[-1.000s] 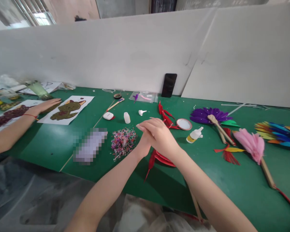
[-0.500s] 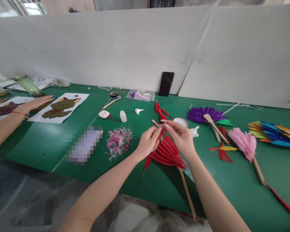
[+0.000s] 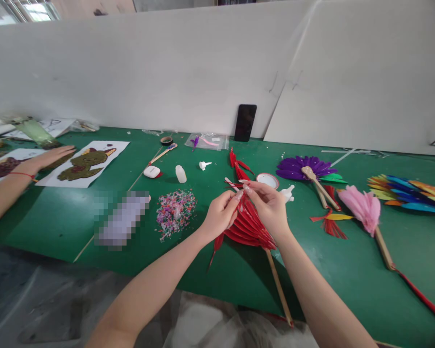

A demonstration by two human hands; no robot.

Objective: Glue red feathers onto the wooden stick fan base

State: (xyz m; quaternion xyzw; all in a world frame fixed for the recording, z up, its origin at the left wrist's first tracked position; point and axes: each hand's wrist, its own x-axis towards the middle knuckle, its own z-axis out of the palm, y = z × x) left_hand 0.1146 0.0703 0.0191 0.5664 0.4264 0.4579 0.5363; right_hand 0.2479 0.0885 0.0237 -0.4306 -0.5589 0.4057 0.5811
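Observation:
My left hand (image 3: 221, 211) and my right hand (image 3: 267, 204) meet fingertip to fingertip, both closed in a pinch on a small red feather (image 3: 242, 199) that the fingers partly cover. Below them on the green table lies a red feather fan (image 3: 247, 231) with a wooden handle (image 3: 279, 285). More red feathers (image 3: 235, 164) rest just beyond my hands, and a single red feather (image 3: 217, 244) lies by my left wrist. Near my right hand are a round white lid with a red rim (image 3: 267, 181) and a white object (image 3: 287, 193) whose kind is unclear.
Colourful scraps (image 3: 176, 210), a small white bottle (image 3: 181, 174) and a white case (image 3: 152, 172) lie to the left. A phone (image 3: 245, 123) leans on the partition. Purple (image 3: 304, 168) and pink (image 3: 360, 208) feather fans lie right. Another person's hand (image 3: 54, 157) rests far left.
The view has shifted slightly, so the table things appear a little further left. My hands keep their pinch, with fingertips still together over the red fan.

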